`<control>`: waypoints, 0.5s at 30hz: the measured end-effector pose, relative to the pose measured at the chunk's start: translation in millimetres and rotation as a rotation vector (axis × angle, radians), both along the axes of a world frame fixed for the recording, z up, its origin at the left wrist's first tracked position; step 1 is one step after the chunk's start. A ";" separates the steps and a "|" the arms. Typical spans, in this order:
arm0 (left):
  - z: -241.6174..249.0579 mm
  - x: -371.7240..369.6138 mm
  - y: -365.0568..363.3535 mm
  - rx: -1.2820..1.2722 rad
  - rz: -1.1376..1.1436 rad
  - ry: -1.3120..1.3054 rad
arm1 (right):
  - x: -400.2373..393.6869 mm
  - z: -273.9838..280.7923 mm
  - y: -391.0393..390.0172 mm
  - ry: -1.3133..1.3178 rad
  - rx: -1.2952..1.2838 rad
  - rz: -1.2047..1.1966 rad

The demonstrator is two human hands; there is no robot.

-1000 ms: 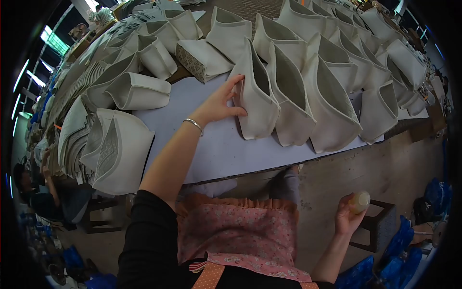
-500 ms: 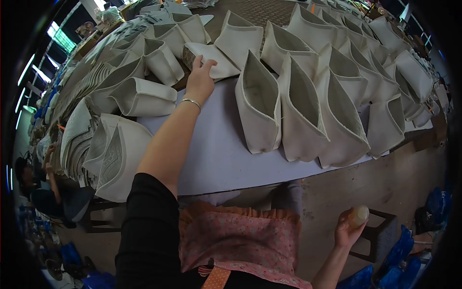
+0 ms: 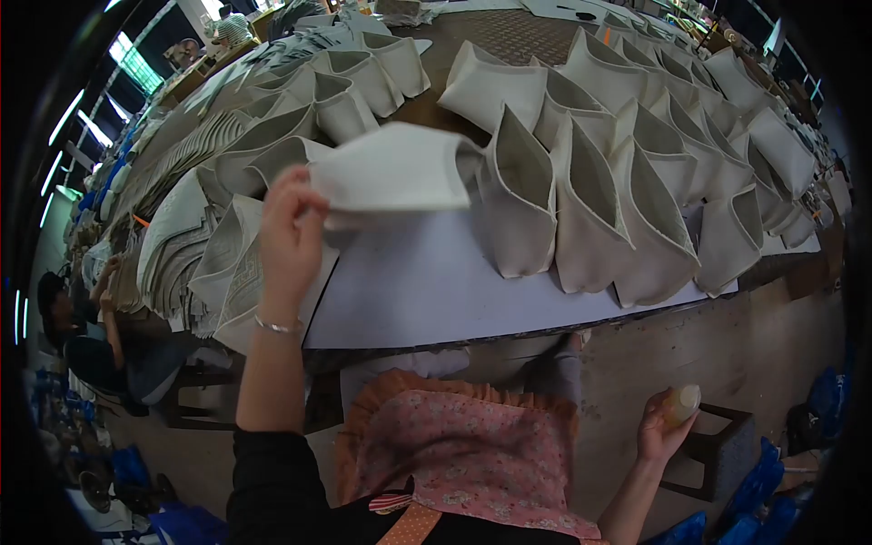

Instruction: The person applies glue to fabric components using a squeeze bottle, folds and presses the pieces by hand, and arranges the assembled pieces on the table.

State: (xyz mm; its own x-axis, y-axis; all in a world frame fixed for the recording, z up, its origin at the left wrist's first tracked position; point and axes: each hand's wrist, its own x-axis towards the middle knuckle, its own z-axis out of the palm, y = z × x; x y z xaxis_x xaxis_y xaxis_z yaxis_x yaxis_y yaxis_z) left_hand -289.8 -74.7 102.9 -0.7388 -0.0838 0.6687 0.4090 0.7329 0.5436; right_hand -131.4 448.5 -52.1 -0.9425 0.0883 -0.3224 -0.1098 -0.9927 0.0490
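My left hand is closed on the left end of an off-white, stiff pouch-like piece, slightly smeared by motion. The piece lies sideways in the air over the pale board, its right end overlapping a standing pouch in this view. Low on the right, away from the table, the fingers of my right hand wrap round a small yellowish bottle with a whitish top.
Many similar open-topped pouches stand in rows at the right, with more at the left. Stacked flat pieces lie at the table's left edge. A seated person is at far left. A stool stands beyond my right hand.
My left hand has lifted the pouch off the table and drawn it left and nearer to me. My right hand stays low at the right with the bottle.
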 end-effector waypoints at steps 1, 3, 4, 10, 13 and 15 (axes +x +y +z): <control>-23.3 20.1 -5.0 0.050 -0.023 -0.074 | 0.3 1.3 -1.8 0.008 0.024 0.000; -55.6 54.0 -4.0 0.050 0.058 -0.198 | 1.6 5.8 -4.5 0.015 0.051 0.009; -72.7 64.6 -6.6 0.055 0.064 -0.198 | 2.7 8.1 -4.1 0.008 0.056 0.006; -80.9 102.0 46.3 -0.110 0.412 -0.098 | 9.6 22.8 -12.2 0.051 0.069 0.009; -73.1 98.6 82.8 0.196 -0.116 -0.154 | 18.5 24.0 -17.6 0.040 0.049 -0.006; -74.7 85.3 113.6 0.656 -0.444 -0.399 | 24.9 25.6 -22.4 0.031 0.028 -0.009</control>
State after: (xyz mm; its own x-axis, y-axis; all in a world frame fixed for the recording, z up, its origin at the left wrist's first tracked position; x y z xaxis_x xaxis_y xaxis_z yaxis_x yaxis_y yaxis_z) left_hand -204.5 38.9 28.2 -0.9622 -0.0101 0.2723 0.2716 0.0422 0.9615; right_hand -106.5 426.0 -26.4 -0.9512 0.1050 -0.2900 -0.1172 -0.9928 0.0249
